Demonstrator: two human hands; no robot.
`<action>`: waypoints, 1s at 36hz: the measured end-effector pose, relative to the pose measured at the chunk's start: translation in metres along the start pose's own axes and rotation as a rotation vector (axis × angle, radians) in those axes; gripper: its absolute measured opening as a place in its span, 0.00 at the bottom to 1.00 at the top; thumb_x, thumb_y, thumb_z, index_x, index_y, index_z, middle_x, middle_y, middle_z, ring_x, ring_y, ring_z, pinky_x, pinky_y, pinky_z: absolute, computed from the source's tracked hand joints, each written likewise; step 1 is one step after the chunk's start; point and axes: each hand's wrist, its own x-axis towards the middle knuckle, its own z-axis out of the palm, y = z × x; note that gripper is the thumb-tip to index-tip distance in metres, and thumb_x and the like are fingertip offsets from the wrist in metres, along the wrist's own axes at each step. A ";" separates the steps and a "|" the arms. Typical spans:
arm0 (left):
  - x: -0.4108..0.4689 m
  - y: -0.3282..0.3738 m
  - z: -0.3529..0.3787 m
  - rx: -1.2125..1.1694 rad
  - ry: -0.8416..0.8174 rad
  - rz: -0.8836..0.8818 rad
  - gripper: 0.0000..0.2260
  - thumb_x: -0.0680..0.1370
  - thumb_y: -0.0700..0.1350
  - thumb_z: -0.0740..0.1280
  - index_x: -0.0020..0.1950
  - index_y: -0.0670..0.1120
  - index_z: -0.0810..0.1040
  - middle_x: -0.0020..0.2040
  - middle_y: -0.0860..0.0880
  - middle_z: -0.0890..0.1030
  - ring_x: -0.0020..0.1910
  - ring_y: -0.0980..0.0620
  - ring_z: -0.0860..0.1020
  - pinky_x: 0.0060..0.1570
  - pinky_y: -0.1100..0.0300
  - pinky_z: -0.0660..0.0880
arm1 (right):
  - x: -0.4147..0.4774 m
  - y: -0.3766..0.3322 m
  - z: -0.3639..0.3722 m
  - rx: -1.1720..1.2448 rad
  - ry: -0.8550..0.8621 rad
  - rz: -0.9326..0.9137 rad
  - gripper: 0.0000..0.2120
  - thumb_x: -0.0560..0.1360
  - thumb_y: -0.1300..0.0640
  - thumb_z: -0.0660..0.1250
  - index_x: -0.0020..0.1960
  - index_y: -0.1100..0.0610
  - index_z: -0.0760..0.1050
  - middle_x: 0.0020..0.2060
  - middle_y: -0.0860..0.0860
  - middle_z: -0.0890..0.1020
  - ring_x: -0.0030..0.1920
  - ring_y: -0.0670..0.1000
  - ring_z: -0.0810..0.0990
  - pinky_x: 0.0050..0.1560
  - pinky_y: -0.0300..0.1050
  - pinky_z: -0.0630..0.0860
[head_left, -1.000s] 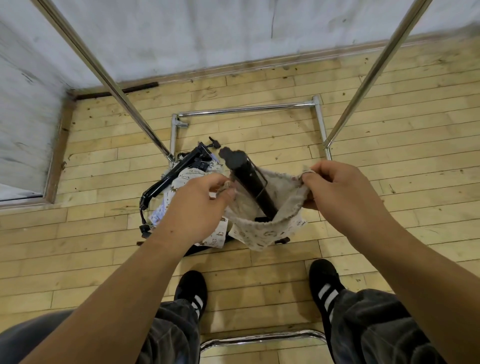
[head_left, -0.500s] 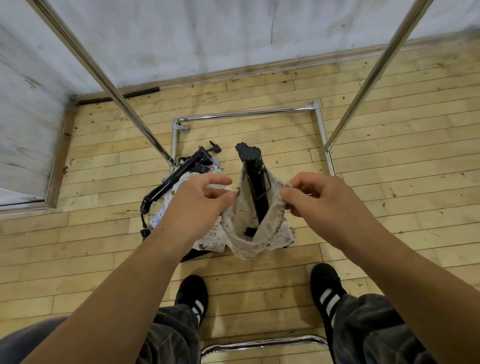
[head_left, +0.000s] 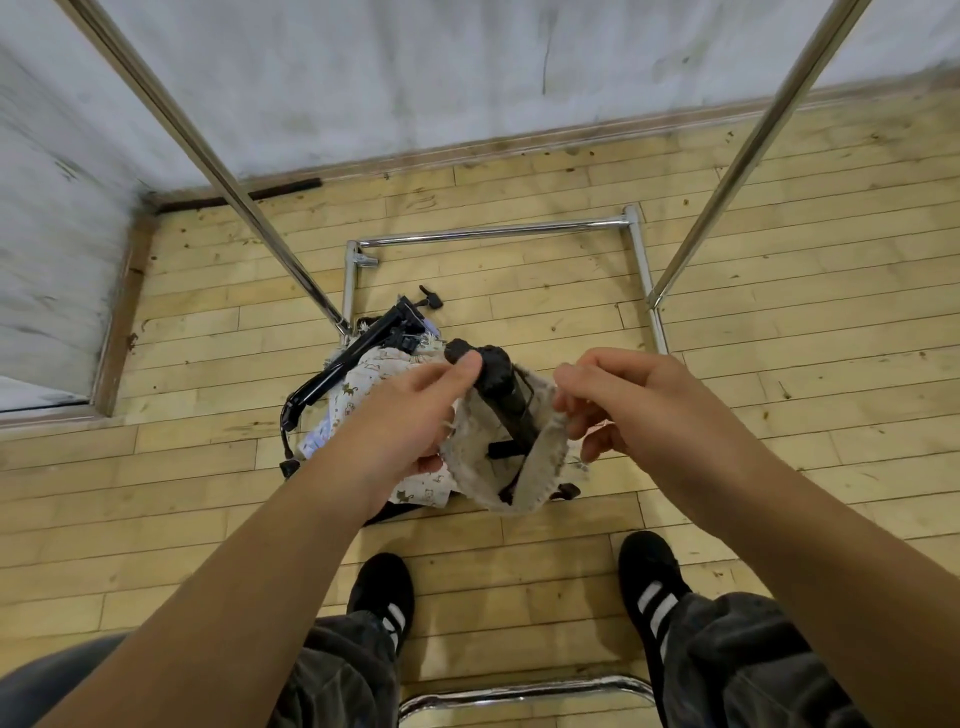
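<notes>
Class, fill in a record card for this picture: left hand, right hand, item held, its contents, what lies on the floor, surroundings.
left hand: pinches the cloth pouch at its left rim
right hand: pinches its right rim
item held: cloth pouch, beige, mouth open
contents: black rod, top sticking out
on floor: patterned cloth, second black rod
surroundings: wooden floor, chrome rack

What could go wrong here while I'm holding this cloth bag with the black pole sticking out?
1. The black pole sticks far out of the cloth bag and leans, so it might tip out onto your shoes.
2. Left hand and right hand only pinch the bag's rim; it may slip.
3. The black stand on the floor ahead could trip you.
</notes>
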 end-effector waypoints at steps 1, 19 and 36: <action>0.000 -0.001 0.001 0.065 0.007 0.045 0.15 0.75 0.70 0.67 0.56 0.65 0.79 0.50 0.57 0.81 0.47 0.55 0.80 0.50 0.52 0.81 | 0.000 0.000 0.001 0.024 -0.012 0.004 0.14 0.81 0.52 0.67 0.39 0.58 0.81 0.40 0.56 0.84 0.38 0.52 0.81 0.43 0.48 0.80; -0.001 -0.019 0.030 0.477 0.036 0.362 0.07 0.76 0.54 0.74 0.44 0.63 0.77 0.24 0.58 0.75 0.22 0.62 0.71 0.23 0.69 0.67 | -0.023 -0.011 0.019 0.005 -0.276 -0.034 0.18 0.82 0.44 0.62 0.48 0.58 0.80 0.36 0.53 0.78 0.37 0.51 0.79 0.53 0.56 0.79; -0.017 0.004 0.029 0.205 -0.040 0.388 0.14 0.79 0.46 0.70 0.62 0.61 0.76 0.46 0.58 0.86 0.41 0.55 0.83 0.41 0.62 0.78 | -0.012 0.000 0.011 -0.363 -0.053 -0.050 0.10 0.83 0.51 0.64 0.51 0.34 0.77 0.37 0.46 0.84 0.26 0.37 0.77 0.26 0.32 0.71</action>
